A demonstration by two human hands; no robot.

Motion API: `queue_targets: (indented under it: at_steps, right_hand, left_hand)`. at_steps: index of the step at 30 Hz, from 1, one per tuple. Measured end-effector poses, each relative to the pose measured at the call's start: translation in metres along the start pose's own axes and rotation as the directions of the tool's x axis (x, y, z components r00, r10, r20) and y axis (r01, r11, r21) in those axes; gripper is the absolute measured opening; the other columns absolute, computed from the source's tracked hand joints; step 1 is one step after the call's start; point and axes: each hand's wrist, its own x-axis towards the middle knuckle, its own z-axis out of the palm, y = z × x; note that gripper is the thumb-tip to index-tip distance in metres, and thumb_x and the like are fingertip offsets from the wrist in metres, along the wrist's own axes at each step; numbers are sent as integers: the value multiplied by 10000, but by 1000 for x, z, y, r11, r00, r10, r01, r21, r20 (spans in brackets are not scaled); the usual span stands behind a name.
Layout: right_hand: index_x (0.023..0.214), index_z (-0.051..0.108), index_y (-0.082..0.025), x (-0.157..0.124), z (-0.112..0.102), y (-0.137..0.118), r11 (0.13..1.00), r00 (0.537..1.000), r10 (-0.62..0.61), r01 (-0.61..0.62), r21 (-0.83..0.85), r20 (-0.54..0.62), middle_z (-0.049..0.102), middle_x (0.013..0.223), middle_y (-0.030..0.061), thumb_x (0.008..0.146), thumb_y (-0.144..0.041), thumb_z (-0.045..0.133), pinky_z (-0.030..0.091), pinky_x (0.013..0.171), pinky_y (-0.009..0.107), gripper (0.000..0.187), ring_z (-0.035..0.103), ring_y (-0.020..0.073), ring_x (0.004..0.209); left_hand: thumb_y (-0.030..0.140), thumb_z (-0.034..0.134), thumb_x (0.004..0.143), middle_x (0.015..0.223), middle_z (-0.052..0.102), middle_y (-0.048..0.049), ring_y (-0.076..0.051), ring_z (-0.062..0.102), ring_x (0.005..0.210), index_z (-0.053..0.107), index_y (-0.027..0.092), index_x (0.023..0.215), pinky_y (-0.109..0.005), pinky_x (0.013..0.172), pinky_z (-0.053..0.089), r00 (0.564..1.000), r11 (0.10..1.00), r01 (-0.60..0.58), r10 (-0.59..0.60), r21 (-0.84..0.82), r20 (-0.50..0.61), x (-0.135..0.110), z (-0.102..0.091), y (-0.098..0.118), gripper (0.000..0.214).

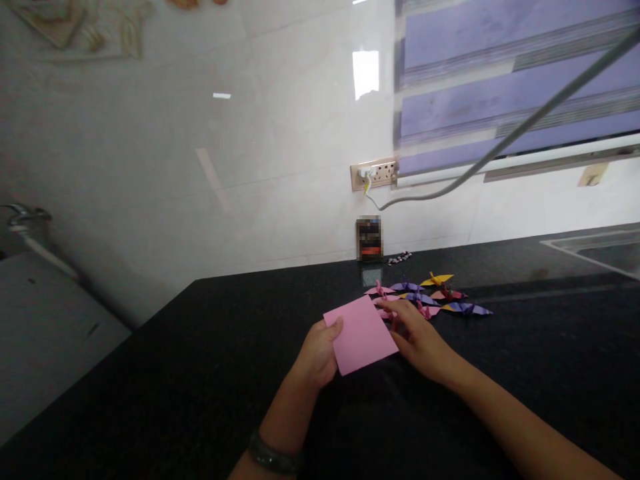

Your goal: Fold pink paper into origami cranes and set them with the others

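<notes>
A square of pink paper [361,337] is held over the dark counter, tilted slightly. My left hand [320,350] grips its left edge, thumb pressed on top and the other fingers underneath. At the right edge is my right hand [420,340], its thumb and fingers curved and apart around that side; the fingertips are at or just behind the paper's edge. Just beyond the paper, several folded paper cranes lie in rows, among them a yellow crane [437,280] and a purple crane [467,309]. Some pink ones are partly hidden by my right hand and the paper.
The black countertop [200,373] meets a pale tiled wall. A small dark box [370,239], blurred, stands against it, near a beaded string [400,258]. From a wall socket [375,175] a grey cable [480,163] runs up right, across a purple blind [450,120]. A tap [27,217] is at far left.
</notes>
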Motion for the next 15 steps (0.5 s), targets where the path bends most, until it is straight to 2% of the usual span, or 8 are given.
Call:
queue_targets:
  at_steps: [3,6,10,13,15]
  right_hand:
    - [1168,424,-246,-3,-5,-14,960,980,-177,192,-202,90,299,1221,83,635,-40,496,353,871,356,576,340,219,1100]
    - [984,573,-260,-6,-9,-29,901,953,-268,299,-313,140,267,1248,50,607,1,500,295,917,387,465,267,243,1152]
    - [837,623,-239,-5,-14,-42,867,949,-266,313,-388,172,408,1130,65,672,-65,512,319,879,412,265,356,245,1076]
    - [815,631,-239,-2,-16,-42,869,946,-263,318,-380,190,424,1128,72,712,-165,532,312,875,433,161,363,257,1073]
    - [793,630,-228,0,-17,-35,892,957,-246,287,-350,157,408,1156,73,733,-200,518,293,895,427,130,341,252,1102]
  left_hand:
    - [219,525,738,909,623,-153,-249,595,808,526,75,1015,-410,757,438,999,1000,11,-10,-26,38,1,-2,-2,312]
    - [230,517,747,954,608,-158,-251,579,859,526,72,1027,-403,794,423,991,998,17,-10,-54,133,0,-1,-6,321]
    - [218,509,754,1064,564,-140,-234,547,933,500,105,1082,-376,837,401,980,995,-12,31,-96,196,-5,4,-8,347]
    - [234,495,763,1082,551,-137,-231,549,925,499,116,1082,-370,812,415,980,996,7,11,-90,197,-8,5,-7,340]
    - [248,483,771,1077,550,-141,-232,556,907,495,119,1081,-374,786,425,978,996,27,-9,-84,208,-9,4,-6,336]
